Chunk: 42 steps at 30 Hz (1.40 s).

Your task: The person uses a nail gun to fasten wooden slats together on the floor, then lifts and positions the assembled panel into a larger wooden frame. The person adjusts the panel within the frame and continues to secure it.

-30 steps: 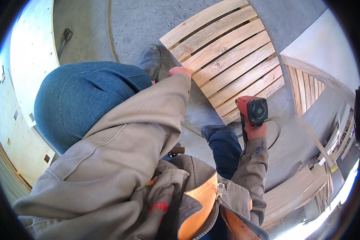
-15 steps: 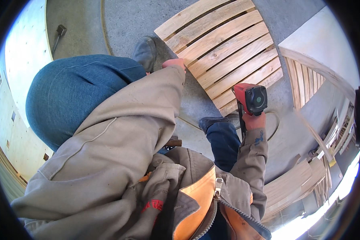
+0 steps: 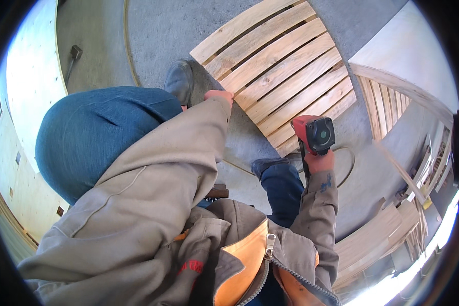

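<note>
A slatted wooden pallet (image 3: 285, 71) of pale boards with dark gaps lies tilted across the floor in front of me. At its near left edge is my left hand (image 3: 219, 96), its fingers curled against the end of a board; the fingertips are partly hidden. My right hand (image 3: 320, 161) is wrapped round the handle of a red and black nail gun (image 3: 313, 134). The nail gun is over the pallet's near right corner, its nose hidden beneath its body. Whether it touches the boards, I cannot tell.
An air hose (image 3: 351, 160) curves beside my right hand. Right of the pallet stands another slatted wooden piece (image 3: 382, 107) under a pale sheet (image 3: 408, 48). Stacked boards (image 3: 372, 234) are at the lower right. Large plywood panels (image 3: 33, 92) line the left. My shoe (image 3: 179, 81) is near the pallet.
The whole view has shifted slightly, so the pallet, shoes and both hands appear a little lower. Both hands keep about the same places relative to the pallet.
</note>
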Tool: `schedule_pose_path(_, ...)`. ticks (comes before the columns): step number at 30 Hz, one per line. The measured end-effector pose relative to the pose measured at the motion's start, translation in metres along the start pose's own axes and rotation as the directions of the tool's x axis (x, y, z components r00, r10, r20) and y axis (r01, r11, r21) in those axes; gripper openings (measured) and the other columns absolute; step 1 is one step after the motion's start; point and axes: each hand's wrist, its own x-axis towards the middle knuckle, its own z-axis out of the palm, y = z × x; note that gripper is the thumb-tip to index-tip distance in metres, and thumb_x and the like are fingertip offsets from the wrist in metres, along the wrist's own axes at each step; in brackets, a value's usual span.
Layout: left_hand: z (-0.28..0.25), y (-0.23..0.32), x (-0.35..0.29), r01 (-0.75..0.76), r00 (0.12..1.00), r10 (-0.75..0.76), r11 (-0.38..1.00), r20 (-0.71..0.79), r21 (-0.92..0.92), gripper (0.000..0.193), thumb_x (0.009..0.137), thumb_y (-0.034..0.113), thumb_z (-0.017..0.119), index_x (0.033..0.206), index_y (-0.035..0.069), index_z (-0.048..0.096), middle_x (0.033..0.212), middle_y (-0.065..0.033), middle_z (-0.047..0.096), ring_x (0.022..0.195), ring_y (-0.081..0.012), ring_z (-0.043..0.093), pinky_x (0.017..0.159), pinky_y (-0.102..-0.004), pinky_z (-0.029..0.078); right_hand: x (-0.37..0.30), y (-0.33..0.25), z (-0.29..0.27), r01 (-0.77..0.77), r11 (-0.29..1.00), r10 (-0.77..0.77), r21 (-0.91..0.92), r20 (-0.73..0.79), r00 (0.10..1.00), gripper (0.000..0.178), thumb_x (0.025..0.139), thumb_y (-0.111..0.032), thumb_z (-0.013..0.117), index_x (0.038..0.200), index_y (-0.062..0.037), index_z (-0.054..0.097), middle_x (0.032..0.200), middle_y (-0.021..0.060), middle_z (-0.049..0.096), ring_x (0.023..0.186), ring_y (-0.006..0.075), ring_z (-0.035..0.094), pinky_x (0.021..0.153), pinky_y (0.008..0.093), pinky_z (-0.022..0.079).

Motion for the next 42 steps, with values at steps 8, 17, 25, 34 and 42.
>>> schedule_pose_path(8,0.004,-0.027,0.029,-0.197,0.977,0.211,0.911,0.0,0.361,0.011,0.089,0.006,0.074,0.08,0.003,0.068,0.074,-0.0069,0.07,0.059,-0.0164,0.063,0.051,-0.0322,0.046,-0.002,-0.001,0.003,0.09,0.989,-0.091,0.115,0.007,0.996,0.022,0.073,-0.01,0.068,0.093,-0.0033,0.075,0.084,0.0199,0.074,0.088,0.0346,0.074,0.074,0.042,0.055)
schedule_pose_path(17,-0.004,0.007,-0.002,-0.226,0.958,0.278,0.558,0.077,0.798,0.013,0.089,0.027,0.07,0.092,0.015,0.074,0.078,0.001,0.073,0.064,-0.017,0.068,0.059,-0.0349,0.05,0.001,-0.027,0.015,0.222,0.934,-0.258,0.279,0.099,0.961,0.029,0.073,-0.009,0.07,0.101,-0.0027,0.073,0.09,0.0176,0.075,0.092,0.0304,0.075,0.077,0.0387,0.056)
schedule_pose_path(25,-0.016,0.002,0.012,-0.268,0.945,0.314,0.902,-0.087,0.339,0.022,0.086,0.013,0.076,0.107,0.007,0.072,0.082,-0.0039,0.073,0.064,-0.0163,0.067,0.056,-0.0326,0.051,0.012,-0.069,0.066,0.296,0.869,-0.384,0.397,0.162,0.909,0.034,0.074,-0.01,0.079,0.107,-0.0081,0.074,0.099,0.0152,0.076,0.098,0.0297,0.073,0.083,0.0376,0.055)
schedule_pose_path(34,-0.012,0.037,-0.028,-0.062,0.985,0.099,0.969,-0.145,0.237,0.024,0.075,0.015,0.085,0.095,0.004,0.078,0.089,-0.0113,0.075,0.08,-0.0193,0.071,0.071,-0.034,0.054,0.024,-0.115,0.094,0.288,0.872,-0.388,0.397,0.199,0.9,0.035,0.072,-0.011,0.079,0.106,-0.0093,0.073,0.099,0.0162,0.075,0.097,0.0331,0.072,0.082,0.0388,0.055)
schedule_pose_path(42,-0.014,0.06,-0.054,-0.039,0.981,0.102,0.935,-0.164,0.351,0.024,0.071,0.017,0.088,0.091,0.006,0.079,0.09,-0.0129,0.077,0.084,-0.0244,0.075,0.079,-0.0368,0.058,0.034,-0.102,0.12,0.274,0.825,-0.399,0.494,0.166,0.902,0.035,0.07,-0.007,0.08,0.104,-0.0074,0.074,0.096,0.015,0.075,0.093,0.0301,0.073,0.08,0.0377,0.055)
